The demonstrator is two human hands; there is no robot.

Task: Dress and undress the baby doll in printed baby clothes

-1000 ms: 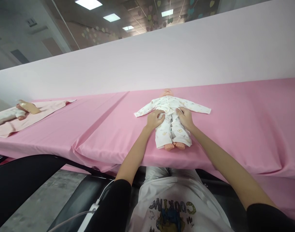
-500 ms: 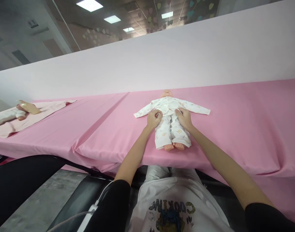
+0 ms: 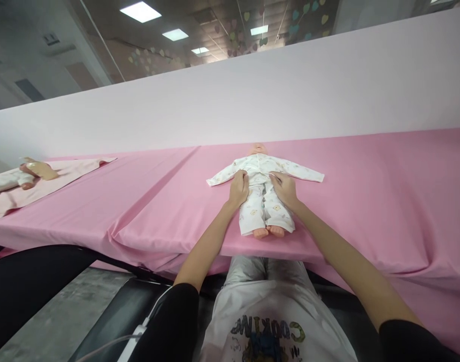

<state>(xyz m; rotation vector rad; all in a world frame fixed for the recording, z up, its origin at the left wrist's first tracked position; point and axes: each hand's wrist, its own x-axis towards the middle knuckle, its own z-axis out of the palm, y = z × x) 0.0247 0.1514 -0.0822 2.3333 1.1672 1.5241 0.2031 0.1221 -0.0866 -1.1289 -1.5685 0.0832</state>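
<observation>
A long white wall (image 3: 215,108) runs behind a broad table under a pink cloth (image 3: 366,201), where the person sits with both forearms over the near edge. To the far left, a pale sheet (image 3: 73,173) bears a second figure (image 3: 7,182) in white, cut off by the frame, with a tan object (image 3: 43,170) beside it that is hard to identify. The doll (image 3: 260,187) lies face up on the pink cloth in front of the person, its head toward the wall and its legs toward the near edge. It wears a patterned white top (image 3: 257,164), whose sleeves stretch out to either side, and matching trousers (image 3: 252,213). The clothing looks nearly in place: the top covers the chest and the trousers reach down the legs, so what remains, by judgement, is straightening at the waist, where top and trousers meet in creases. The left hand (image 3: 239,188) is at one side of that waist, its fingers curled in closely, apparently with white fabric (image 3: 270,176) caught at the tips. The right hand (image 3: 284,190) mirrors it on the other side, thumb and fingers in a narrow pinch on the same fabric; whether this is hem or waistband cannot be told. Below the cuffs show the bare feet (image 3: 260,233), side by side.
</observation>
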